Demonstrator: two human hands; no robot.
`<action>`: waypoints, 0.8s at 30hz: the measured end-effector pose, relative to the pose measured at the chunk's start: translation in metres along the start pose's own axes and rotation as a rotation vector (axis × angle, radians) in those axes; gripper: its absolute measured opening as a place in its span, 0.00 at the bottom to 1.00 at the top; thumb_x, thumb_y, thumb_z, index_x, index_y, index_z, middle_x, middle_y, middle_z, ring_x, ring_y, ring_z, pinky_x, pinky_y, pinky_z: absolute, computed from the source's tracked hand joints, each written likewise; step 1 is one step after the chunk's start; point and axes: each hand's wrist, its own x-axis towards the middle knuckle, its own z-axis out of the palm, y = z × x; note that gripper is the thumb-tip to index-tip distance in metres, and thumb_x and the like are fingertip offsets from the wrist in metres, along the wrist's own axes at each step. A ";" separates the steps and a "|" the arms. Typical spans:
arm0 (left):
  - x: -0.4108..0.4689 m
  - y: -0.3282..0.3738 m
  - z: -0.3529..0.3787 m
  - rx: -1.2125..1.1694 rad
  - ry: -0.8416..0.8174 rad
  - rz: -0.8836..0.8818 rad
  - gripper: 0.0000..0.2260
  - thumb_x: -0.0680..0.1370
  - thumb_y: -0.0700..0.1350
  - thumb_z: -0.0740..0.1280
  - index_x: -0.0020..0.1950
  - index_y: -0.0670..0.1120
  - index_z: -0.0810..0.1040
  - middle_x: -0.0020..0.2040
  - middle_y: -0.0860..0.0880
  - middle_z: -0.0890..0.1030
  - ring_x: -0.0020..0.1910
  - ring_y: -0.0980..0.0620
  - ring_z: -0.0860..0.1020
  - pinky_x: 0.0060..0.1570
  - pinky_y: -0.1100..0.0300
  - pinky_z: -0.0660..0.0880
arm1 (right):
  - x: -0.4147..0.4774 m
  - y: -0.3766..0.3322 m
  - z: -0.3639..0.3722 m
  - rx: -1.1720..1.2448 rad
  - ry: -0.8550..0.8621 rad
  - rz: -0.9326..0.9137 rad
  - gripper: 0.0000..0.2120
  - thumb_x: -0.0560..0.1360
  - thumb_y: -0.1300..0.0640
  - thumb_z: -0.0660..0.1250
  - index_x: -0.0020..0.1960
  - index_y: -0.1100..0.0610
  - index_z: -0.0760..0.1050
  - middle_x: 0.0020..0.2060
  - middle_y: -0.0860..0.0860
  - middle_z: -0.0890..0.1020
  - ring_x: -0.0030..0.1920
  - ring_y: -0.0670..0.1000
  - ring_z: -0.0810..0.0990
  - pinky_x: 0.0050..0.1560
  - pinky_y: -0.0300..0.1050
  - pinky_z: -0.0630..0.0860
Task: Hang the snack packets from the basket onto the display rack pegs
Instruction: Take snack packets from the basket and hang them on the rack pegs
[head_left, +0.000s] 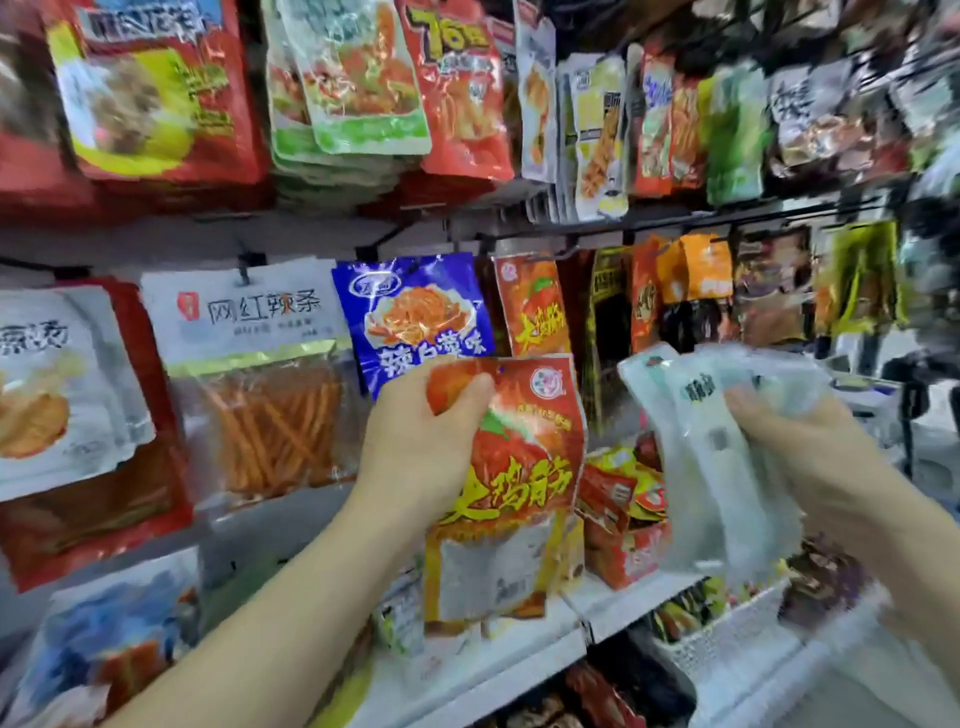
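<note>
Left hand grasps red packet at its top left corner, thumb on the front; the packet's top edge overlaps the bottom right edge of the hung blue packet. Right hand clutches a blurred bunch of pale packets, down-right of the blue packet and well apart from it, with a narrow gap to the red packet's right edge. White basket sits further down-right of the blue packet, packets inside.
</note>
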 end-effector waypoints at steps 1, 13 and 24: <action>0.006 0.001 0.009 -0.020 -0.005 -0.022 0.06 0.78 0.48 0.68 0.42 0.49 0.83 0.38 0.50 0.86 0.40 0.48 0.84 0.47 0.43 0.80 | 0.008 -0.002 -0.011 0.025 -0.052 -0.015 0.32 0.51 0.30 0.78 0.41 0.55 0.84 0.36 0.52 0.85 0.35 0.51 0.83 0.38 0.49 0.80; 0.096 0.000 0.127 -0.058 0.122 0.048 0.05 0.73 0.42 0.74 0.38 0.51 0.84 0.38 0.53 0.85 0.40 0.52 0.83 0.43 0.57 0.79 | 0.104 0.035 -0.009 0.184 -0.329 -0.021 0.08 0.74 0.58 0.67 0.44 0.61 0.83 0.36 0.58 0.85 0.35 0.53 0.84 0.34 0.43 0.78; 0.177 0.005 0.154 -0.106 0.262 0.039 0.07 0.73 0.40 0.73 0.36 0.47 0.84 0.37 0.48 0.85 0.39 0.50 0.83 0.45 0.50 0.81 | 0.180 0.066 0.007 0.253 -0.371 -0.076 0.08 0.77 0.63 0.65 0.52 0.60 0.82 0.45 0.58 0.86 0.45 0.58 0.85 0.44 0.50 0.81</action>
